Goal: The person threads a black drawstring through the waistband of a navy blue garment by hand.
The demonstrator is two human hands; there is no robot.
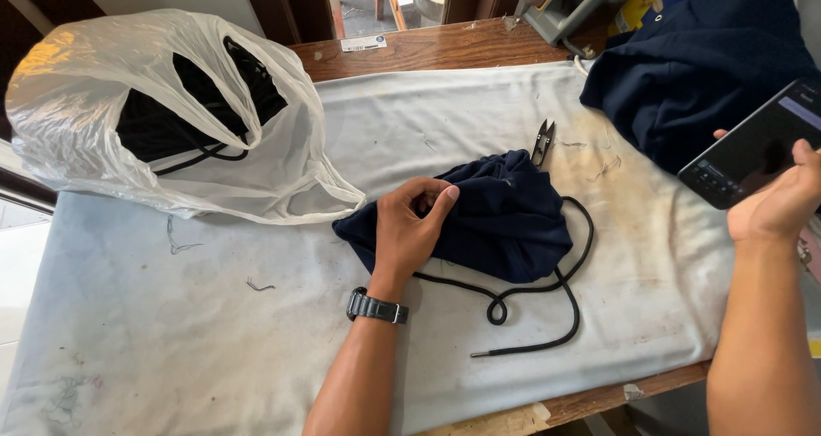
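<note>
Left hand point(410, 231) fingers pinch one navy cloth point(505, 218) — right hand point(774, 201) grasps one phone point(753, 145).

Wooden table point(445, 50) is carrying a stained white cloth point(214, 333). Lying on it: navy garment point(505, 218) under my left fingers point(432, 203), black cord point(547, 312) beside them, snips point(542, 140) beyond, plastic bag point(162, 111) off left.
</note>
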